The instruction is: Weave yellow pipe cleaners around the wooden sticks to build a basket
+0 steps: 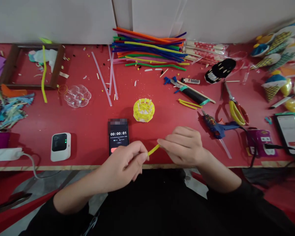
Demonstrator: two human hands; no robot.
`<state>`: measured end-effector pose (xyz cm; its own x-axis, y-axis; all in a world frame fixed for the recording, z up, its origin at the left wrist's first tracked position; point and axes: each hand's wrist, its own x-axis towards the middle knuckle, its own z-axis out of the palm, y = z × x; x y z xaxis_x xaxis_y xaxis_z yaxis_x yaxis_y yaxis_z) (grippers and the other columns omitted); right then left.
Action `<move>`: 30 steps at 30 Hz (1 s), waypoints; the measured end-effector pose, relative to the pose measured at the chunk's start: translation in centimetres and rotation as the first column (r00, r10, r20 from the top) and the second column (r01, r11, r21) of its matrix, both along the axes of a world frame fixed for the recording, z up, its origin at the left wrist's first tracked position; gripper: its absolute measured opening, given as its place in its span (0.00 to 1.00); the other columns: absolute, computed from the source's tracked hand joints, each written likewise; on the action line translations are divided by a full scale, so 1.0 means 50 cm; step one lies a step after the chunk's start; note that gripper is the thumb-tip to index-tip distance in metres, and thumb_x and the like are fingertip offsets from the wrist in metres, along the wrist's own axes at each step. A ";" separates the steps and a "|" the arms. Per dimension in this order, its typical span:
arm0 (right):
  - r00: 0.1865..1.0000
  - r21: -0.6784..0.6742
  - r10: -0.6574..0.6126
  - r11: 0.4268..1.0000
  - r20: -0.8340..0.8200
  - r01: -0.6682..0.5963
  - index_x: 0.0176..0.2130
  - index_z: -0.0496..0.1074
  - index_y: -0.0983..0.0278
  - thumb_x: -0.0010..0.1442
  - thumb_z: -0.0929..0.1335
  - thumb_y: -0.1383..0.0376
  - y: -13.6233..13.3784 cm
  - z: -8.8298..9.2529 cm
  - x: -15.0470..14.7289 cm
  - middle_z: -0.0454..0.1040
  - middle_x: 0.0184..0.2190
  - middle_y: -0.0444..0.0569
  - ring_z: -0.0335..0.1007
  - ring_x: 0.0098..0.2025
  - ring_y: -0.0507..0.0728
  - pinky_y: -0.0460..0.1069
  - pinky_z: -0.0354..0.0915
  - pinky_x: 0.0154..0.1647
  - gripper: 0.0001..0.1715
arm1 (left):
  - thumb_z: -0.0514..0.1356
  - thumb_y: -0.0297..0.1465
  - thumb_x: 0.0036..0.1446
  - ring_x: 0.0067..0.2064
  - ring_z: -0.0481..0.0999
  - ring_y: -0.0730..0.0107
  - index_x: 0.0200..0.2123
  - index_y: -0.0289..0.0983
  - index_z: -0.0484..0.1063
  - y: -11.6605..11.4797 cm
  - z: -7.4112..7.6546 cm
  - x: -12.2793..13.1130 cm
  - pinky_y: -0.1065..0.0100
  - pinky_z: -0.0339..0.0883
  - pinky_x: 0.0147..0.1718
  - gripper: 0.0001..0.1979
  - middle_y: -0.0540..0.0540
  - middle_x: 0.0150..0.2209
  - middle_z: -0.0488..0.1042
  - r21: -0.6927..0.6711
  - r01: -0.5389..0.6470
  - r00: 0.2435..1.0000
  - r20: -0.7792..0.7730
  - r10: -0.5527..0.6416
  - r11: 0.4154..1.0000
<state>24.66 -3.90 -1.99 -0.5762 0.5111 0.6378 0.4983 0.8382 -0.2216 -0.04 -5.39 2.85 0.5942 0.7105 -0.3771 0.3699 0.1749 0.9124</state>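
From my remote feed I counted one yellow round piece [144, 110], ringed by pale pegs [149, 102] too small for me to count surely. Nearer the wearer than that piece was one short yellow stem [153, 150], its middle showing between the two hands. To the piece's left I made out three pink sticks [101, 78], one clear flower-shaped tray [78, 96] and one brown frame [58, 67]; to its right lay one cutter [193, 95], one pair of scissors [233, 105] and one glue gun [217, 129]. Beyond it, a heap of coloured stems [149, 49] overlapped too much for a count. One phone [118, 133] showing a timer lay to its near left, and the left hand [131, 160] blocked my view of that phone's near edge. I saw this hand closed to a narrow pinch, thumb and finger on one end of the short yellow stem. The right hand [183, 146], to the near right of the round piece, was curled, its fingertips [160, 141] pinching the other end
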 end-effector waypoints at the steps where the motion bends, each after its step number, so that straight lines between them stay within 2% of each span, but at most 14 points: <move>1: 1.000 0.015 -0.005 1.000 0.006 0.005 0.43 0.76 0.60 0.64 0.69 0.73 0.007 0.002 0.008 0.78 0.25 0.41 0.63 0.25 0.53 0.51 0.59 0.25 0.10 | 0.49 0.34 0.73 0.20 0.68 0.76 0.35 0.41 0.64 -0.001 0.002 0.001 0.73 0.62 0.23 0.11 0.58 0.19 0.69 -0.016 0.030 1.000 -0.006 -0.030 0.999; 3: 0.999 0.031 -0.026 0.999 -0.021 0.027 0.43 0.77 0.58 0.64 0.71 0.71 0.021 0.005 0.019 0.80 0.26 0.41 0.64 0.26 0.53 0.52 0.60 0.26 0.09 | 0.49 0.33 0.72 0.20 0.69 0.76 0.35 0.41 0.64 -0.004 0.000 0.004 0.72 0.64 0.25 0.11 0.58 0.18 0.70 -0.021 0.043 0.999 -0.002 -0.043 0.999; 7: 0.989 0.020 -0.102 0.994 -0.110 0.105 0.44 0.80 0.52 0.64 0.73 0.69 0.045 0.007 0.039 0.80 0.26 0.40 0.67 0.26 0.53 0.53 0.63 0.29 0.11 | 0.50 0.34 0.73 0.22 0.72 0.75 0.34 0.41 0.64 -0.008 -0.019 0.005 0.72 0.66 0.27 0.12 0.57 0.19 0.72 0.017 -0.032 0.999 0.015 0.031 0.999; 10: 0.980 0.008 -0.161 0.987 -0.117 0.163 0.43 0.80 0.50 0.64 0.72 0.69 0.064 0.003 0.066 0.79 0.23 0.40 0.67 0.25 0.54 0.55 0.63 0.30 0.12 | 0.50 0.35 0.73 0.22 0.73 0.75 0.33 0.41 0.64 -0.005 -0.034 -0.016 0.72 0.66 0.25 0.13 0.57 0.19 0.72 0.128 -0.116 0.992 -0.036 0.121 0.985; 12: 0.973 0.014 -0.200 0.979 -0.119 0.203 0.41 0.79 0.52 0.64 0.72 0.70 0.073 -0.001 0.093 0.78 0.23 0.40 0.68 0.25 0.55 0.55 0.64 0.31 0.11 | 0.50 0.34 0.73 0.22 0.74 0.73 0.34 0.41 0.65 0.003 -0.043 -0.042 0.70 0.68 0.26 0.12 0.57 0.20 0.73 0.285 -0.141 0.977 -0.114 0.180 0.948; 13: 0.968 0.027 -0.219 0.974 -0.126 0.224 0.40 0.79 0.53 0.64 0.72 0.70 0.077 -0.003 0.108 0.78 0.23 0.41 0.69 0.27 0.56 0.56 0.65 0.32 0.10 | 0.51 0.32 0.72 0.22 0.74 0.72 0.35 0.42 0.66 0.008 -0.048 -0.057 0.68 0.68 0.27 0.10 0.56 0.20 0.73 0.419 -0.123 0.960 -0.180 0.215 0.900; 14: 0.962 0.031 -0.244 0.968 -0.123 0.250 0.39 0.79 0.53 0.64 0.72 0.69 0.079 -0.005 0.123 0.79 0.24 0.41 0.70 0.29 0.57 0.57 0.67 0.35 0.08 | 0.53 0.32 0.70 0.26 0.77 0.68 0.34 0.42 0.67 0.014 -0.053 -0.072 0.65 0.69 0.30 0.09 0.54 0.22 0.75 0.600 -0.093 0.922 -0.248 0.296 0.795; 15: 0.954 0.033 -0.271 0.960 -0.127 0.277 0.38 0.79 0.54 0.64 0.73 0.68 0.081 -0.006 0.136 0.80 0.25 0.43 0.72 0.32 0.59 0.58 0.68 0.37 0.07 | 0.56 0.31 0.67 0.29 0.78 0.64 0.32 0.43 0.68 0.020 -0.059 -0.087 0.61 0.71 0.35 0.08 0.52 0.23 0.76 0.758 -0.028 0.896 -0.270 0.353 0.651; 16: 0.946 0.011 -0.301 0.953 -0.120 0.304 0.38 0.79 0.54 0.65 0.72 0.67 0.082 -0.006 0.148 0.81 0.26 0.44 0.73 0.34 0.60 0.59 0.69 0.40 0.06 | 0.57 0.30 0.65 0.32 0.80 0.61 0.32 0.43 0.69 0.025 -0.066 -0.101 0.57 0.72 0.39 0.07 0.50 0.25 0.79 0.844 0.052 0.874 -0.298 0.385 0.534; 17: 0.937 -0.032 -0.331 0.943 -0.108 0.330 0.38 0.79 0.54 0.67 0.72 0.66 0.082 -0.007 0.157 0.81 0.27 0.46 0.74 0.37 0.61 0.60 0.70 0.42 0.06 | 0.57 0.29 0.65 0.34 0.80 0.59 0.32 0.44 0.70 0.030 -0.073 -0.114 0.56 0.72 0.41 0.07 0.49 0.26 0.78 0.887 0.099 0.858 -0.306 0.414 0.450; 19: 0.920 -0.135 -0.379 0.921 -0.097 0.365 0.37 0.80 0.53 0.69 0.70 0.63 0.084 -0.011 0.169 0.82 0.29 0.48 0.75 0.39 0.62 0.61 0.70 0.44 0.08 | 0.57 0.28 0.65 0.34 0.79 0.58 0.33 0.44 0.70 0.034 -0.086 -0.132 0.55 0.71 0.40 0.07 0.49 0.25 0.77 0.911 0.110 0.848 -0.295 0.441 0.398; 25: 0.883 -0.212 -0.432 0.895 -0.184 0.393 0.32 0.76 0.53 0.70 0.69 0.57 0.099 -0.031 0.163 0.79 0.28 0.48 0.76 0.36 0.64 0.65 0.73 0.43 0.12 | 0.58 0.25 0.64 0.34 0.79 0.57 0.36 0.44 0.71 0.034 -0.104 -0.141 0.57 0.68 0.40 0.07 0.52 0.24 0.77 0.915 0.097 0.837 -0.288 0.465 0.392; 28: 0.869 -0.295 -0.441 0.881 -0.224 0.371 0.33 0.76 0.53 0.68 0.70 0.59 0.092 -0.025 0.158 0.78 0.29 0.48 0.76 0.37 0.63 0.63 0.73 0.43 0.10 | 0.57 0.26 0.66 0.35 0.79 0.57 0.34 0.42 0.73 0.034 -0.091 -0.149 0.56 0.69 0.41 0.08 0.49 0.24 0.78 0.892 0.069 0.817 -0.307 0.487 0.447; 30: 0.868 -0.374 -0.425 0.872 -0.259 0.315 0.34 0.76 0.54 0.68 0.70 0.61 0.079 -0.010 0.153 0.77 0.29 0.47 0.76 0.36 0.62 0.60 0.72 0.41 0.09 | 0.55 0.28 0.68 0.35 0.81 0.59 0.34 0.41 0.76 0.032 -0.069 -0.162 0.59 0.72 0.41 0.11 0.48 0.28 0.81 0.839 0.096 0.846 -0.352 0.400 0.535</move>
